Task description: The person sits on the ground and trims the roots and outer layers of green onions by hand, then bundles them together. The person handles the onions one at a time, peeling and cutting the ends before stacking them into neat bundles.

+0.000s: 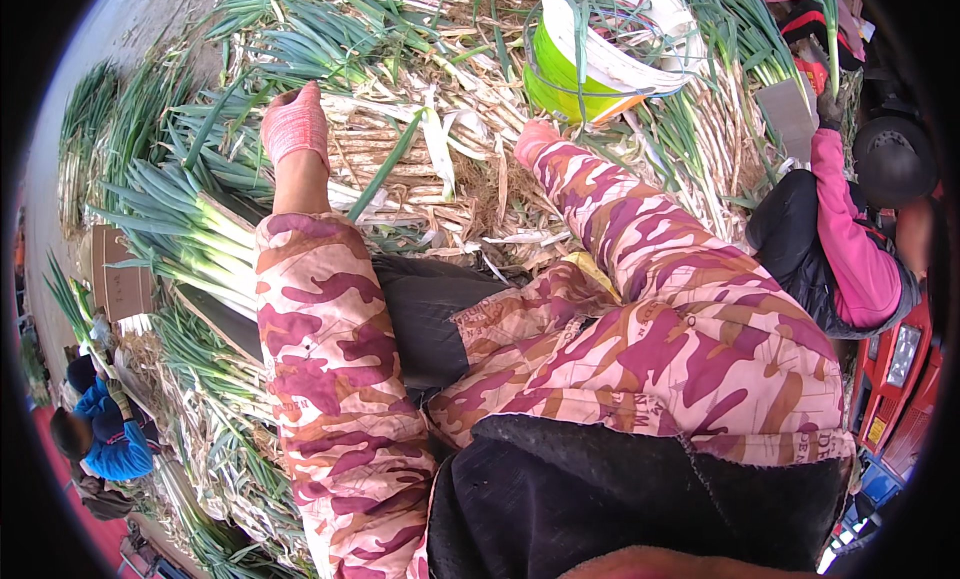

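Observation:
My left hand (298, 121), in a pink knitted glove, is over the green leaves at the left end of a row of green onions (382, 140). Its fingers look curled, but their far side is hidden, so I cannot tell if it grips anything. My right hand (536, 136), gloved the same way, is low among the onion stalks, just below a white and green plastic bucket (559, 76). The sleeve partly covers it and its fingers are hidden. A loose leaf with a peeled white sheath (437, 148) lies between the hands. Trimmed green onions (195, 241) rest in a dark-lined holder beside my left forearm.
Dry husks and roots (495, 196) litter the ground. A cardboard box (120, 275) stands at the left. A person in a pink top (851, 256) sits at the right; another in blue (124, 444) is at the lower left. A red vehicle (900, 384) stands at the far right.

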Available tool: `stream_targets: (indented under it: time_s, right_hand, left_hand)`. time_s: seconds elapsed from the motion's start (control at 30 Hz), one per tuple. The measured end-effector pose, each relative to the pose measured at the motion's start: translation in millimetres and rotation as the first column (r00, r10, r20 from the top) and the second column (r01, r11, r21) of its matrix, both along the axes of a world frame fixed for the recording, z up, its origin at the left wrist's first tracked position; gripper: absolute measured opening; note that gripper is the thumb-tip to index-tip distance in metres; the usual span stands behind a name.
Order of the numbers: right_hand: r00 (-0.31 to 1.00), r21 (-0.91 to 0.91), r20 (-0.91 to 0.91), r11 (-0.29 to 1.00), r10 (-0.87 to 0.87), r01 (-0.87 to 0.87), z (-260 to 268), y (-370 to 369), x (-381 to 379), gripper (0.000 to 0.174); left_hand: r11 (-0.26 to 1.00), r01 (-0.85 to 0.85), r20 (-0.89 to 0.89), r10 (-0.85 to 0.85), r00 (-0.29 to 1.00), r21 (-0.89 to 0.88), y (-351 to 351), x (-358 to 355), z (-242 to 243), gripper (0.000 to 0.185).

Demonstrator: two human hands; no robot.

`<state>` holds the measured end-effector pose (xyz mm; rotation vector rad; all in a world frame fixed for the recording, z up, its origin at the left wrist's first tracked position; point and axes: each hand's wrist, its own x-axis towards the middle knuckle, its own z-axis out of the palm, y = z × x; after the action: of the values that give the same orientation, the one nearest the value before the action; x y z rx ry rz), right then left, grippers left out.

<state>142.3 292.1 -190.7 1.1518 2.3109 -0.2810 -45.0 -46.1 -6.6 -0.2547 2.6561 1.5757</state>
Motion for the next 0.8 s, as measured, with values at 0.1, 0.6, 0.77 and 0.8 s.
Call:
stream_targets:
  time_s: [0.1,0.6,0.77,0.8]
  right_hand:
    - [0.969,-0.053,-0.084,0.970,0.233,-0.238,8.2,11.1,12.1,0.059]
    - [0.696,-0.883,-0.368,0.467,-0.616,-0.052,75.4,5.2,107.9,0.034]
    - [0.878,-0.292,-0.476,0.931,0.058,-0.221,28.4,-4.8,126.8,0.052]
    - [0.875,-0.214,-0.475,0.952,0.093,-0.218,36.2,-25.1,122.1,0.058]
  left_hand:
    - [0.999,-0.013,0.029,0.011,1.000,0.038,1.9,16.2,8.1,0.047]
    - [0.998,0.061,-0.009,-0.061,0.998,0.023,16.1,10.4,4.1,0.050]
    - [0.996,0.076,0.018,-0.077,0.997,0.057,31.3,10.8,15.0,0.051]
    - [0.997,0.064,0.019,-0.065,0.998,0.041,25.7,14.7,13.5,0.051]
